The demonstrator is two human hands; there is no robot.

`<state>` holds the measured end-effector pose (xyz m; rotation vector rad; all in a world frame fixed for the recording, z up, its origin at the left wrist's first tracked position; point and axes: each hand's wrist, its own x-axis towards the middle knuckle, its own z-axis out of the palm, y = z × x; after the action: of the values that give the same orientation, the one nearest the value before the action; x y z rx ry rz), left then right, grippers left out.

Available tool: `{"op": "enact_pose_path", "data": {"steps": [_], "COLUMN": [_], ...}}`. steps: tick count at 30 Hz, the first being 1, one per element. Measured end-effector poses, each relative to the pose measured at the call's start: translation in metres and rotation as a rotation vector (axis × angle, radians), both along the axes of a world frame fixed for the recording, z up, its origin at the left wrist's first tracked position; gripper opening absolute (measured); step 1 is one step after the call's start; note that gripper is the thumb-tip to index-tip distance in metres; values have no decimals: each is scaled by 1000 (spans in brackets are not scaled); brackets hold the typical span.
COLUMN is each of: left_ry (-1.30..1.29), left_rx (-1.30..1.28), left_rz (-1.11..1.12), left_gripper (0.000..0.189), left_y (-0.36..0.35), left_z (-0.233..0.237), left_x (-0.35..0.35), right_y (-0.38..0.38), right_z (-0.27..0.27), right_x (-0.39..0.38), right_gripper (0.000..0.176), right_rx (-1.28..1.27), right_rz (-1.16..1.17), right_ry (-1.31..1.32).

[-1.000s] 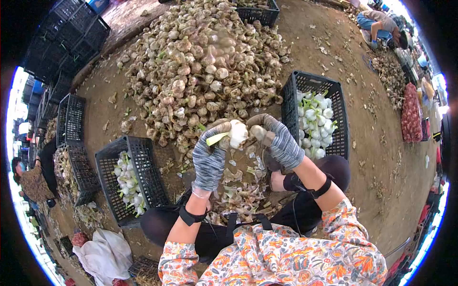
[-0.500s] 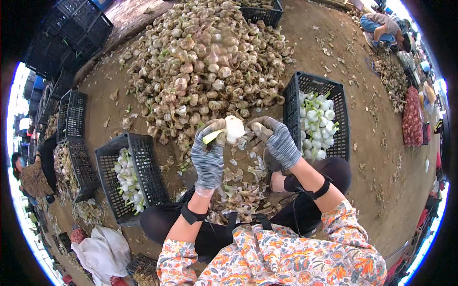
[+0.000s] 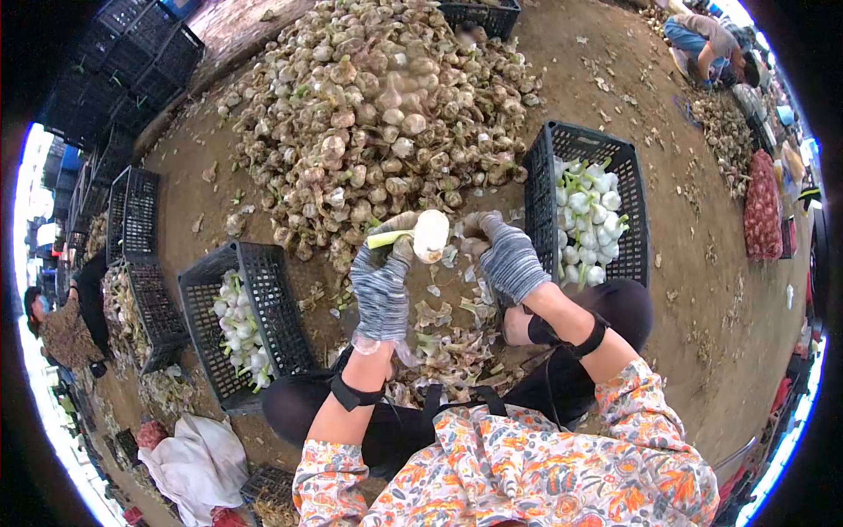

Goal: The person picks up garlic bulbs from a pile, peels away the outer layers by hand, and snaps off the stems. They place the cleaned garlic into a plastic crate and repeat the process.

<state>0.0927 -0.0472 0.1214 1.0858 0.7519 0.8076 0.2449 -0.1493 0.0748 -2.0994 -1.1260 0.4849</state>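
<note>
My left hand (image 3: 383, 279), in a grey striped glove, is closed on a peeled white garlic bulb (image 3: 431, 235) with a short green stem pointing left. My right hand (image 3: 507, 255), gloved alike, is just right of the bulb with its fingers bent together; whether anything small is between them is hidden. Beyond both hands rises a big heap of unpeeled garlic (image 3: 378, 132). Clean white bulbs (image 3: 590, 215) lie in a black crate (image 3: 634, 230) on the right, and more (image 3: 241, 329) in another black crate (image 3: 204, 342) on the left.
Garlic skins (image 3: 448, 351) litter the ground between my knees. Empty black crates (image 3: 132, 61) are stacked at the upper left. Another person (image 3: 66, 329) sits at the far left, and one (image 3: 707, 48) crouches at the upper right. A red net sack (image 3: 763, 206) stands right.
The bulb has turned in my left hand, its stem now more level. My right hand has shifted slightly, still close to the bulb. The view has moved a little.
</note>
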Motion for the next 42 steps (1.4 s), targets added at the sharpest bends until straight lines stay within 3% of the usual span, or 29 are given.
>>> {"op": "enact_pose_path", "data": {"steps": [1, 2, 3, 5, 6, 8, 10, 11, 13, 14, 17, 18, 21, 23, 25, 26, 27, 28, 29, 30, 31, 33, 34, 35, 37, 38, 41, 42], "left_ry": [-32, -62, -64, -18, -4, 16, 24, 20, 0, 31, 45, 44, 41, -4, 9, 51, 95, 6, -81, -194, -302, -267, -209, -154, -5, 42, 58, 63], "left_rx": [4, 7, 5, 207, 267, 350, 463, 461, 525, 533, 510, 512, 565, 512, 518, 630, 742, 708, 527, 255, -18, 36, -1, -43, 0, 100, 249, 193], "left_rz": [-12, -23, -18, -72, -85, -110, -122, -125, -200, -210, -244, -242, -255, -225, -217, -217, -217, -177, -139, -97, -56, -26, -16, -2, 11, 9, -23, -31], "left_gripper": [24, 24, 24, 23, 24, 24, 21, 21, 18, 14, 11, 11, 19, 20, 20, 20, 20, 20, 15, 16, 23, 28, 26, 25, 24, 21, 17, 17], "left_y": [0, -1, -1, 1, 2, 2, 1, 1, -1, -2, -1, 0, 2, 0, 1, 1, 2, 3, 1, -2, -2, 4, 5, 5, 4, 2, -6, -8], "left_z": [-1, -3, -5, -9, -12, -12, -11, -9, -1, 1, 3, 4, 6, 8, 10, 10, 11, 9, 10, 5, -4, -9, -9, -8, -11, -15, -14, -13], "left_x": [0, -1, -1, 0, -1, -1, 0, 2, 3, 4, 1, 0, 1, 2, 3, 3, 3, 6, 6, 4, 1, -2, -3, -4, -3, -2, 3, 3], "right_y": [1, 0, 2, 9, 12, 9, 12, 12, 11, 13, 9, 7, 5, 1, 1, 8, 5, 2, 2, 2, 0, -1, 0, 4, 6, 9, 15, 13], "right_z": [0, 8, 15, 34, 70, 62, 36, 36, 37, 49, 60, 67, 56, 64, 72, 64, 63, 65, 68, 51, 39, 31, 31, 31, 30, 39, 54, 45], "right_x": [4, 4, 6, 11, 1, 3, 8, 8, 8, 10, 11, 11, 18, 19, 12, 6, 6, 5, 3, 5, 3, -5, -3, -1, -3, -4, -13, -13], "right_gripper": [19, 19, 19, 20, 23, 24, 23, 23, 21, 20, 23, 22, 21, 21, 23, 22, 22, 23, 24, 23, 23, 22, 22, 22, 28, 32, 29, 24], "right_rx": [-35, 108, 107, -29, 22, 124, 354, 353, 253, 29, 33, 63, 146, 121, 134, 337, 339, 262, 178, 179, 184, -263, -307, -313, 135, 296, 110, 115], "right_rz": [52, 97, 102, 7, -93, 2, 179, 175, 95, 78, 134, 190, 247, 257, 125, 236, 237, 126, 12, 32, 36, 171, 262, 274, 65, 21, -37, 0], "right_ry": [-70, -294, -295, 457, 774, 735, 422, 418, 865, 804, 877, 703, 649, 663, 866, 516, 515, 770, 1024, 1096, 1106, 969, 562, 554, 513, 624, 437, 510]}}
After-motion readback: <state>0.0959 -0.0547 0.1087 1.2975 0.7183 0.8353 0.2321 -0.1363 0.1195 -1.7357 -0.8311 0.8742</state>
